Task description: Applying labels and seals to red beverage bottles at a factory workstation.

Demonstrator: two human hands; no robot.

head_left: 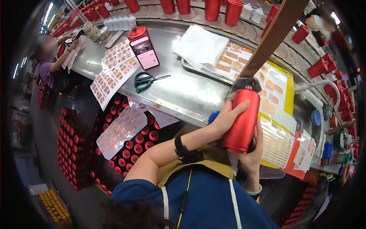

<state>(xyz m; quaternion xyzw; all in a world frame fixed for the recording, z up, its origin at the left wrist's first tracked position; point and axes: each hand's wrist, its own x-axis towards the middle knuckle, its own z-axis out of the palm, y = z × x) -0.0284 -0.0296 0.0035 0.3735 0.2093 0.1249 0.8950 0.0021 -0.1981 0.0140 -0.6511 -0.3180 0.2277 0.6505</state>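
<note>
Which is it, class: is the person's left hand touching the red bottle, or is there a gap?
Touching. The head view shows the left hand lying flat against the upper side of the red bottle, with no gap; the right hand cups its base.

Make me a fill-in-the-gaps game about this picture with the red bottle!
1. Both hands hold a tall metal bottle coloured ____.
2. The green-handled ____ lie on the shiny steel table.
3. The left hand wraps the bottle's side; the right hand has its grip near the ____ end.
4. A folded ____ cloth rests on the tray.

Missing words: red; scissors; bottom; white
</note>
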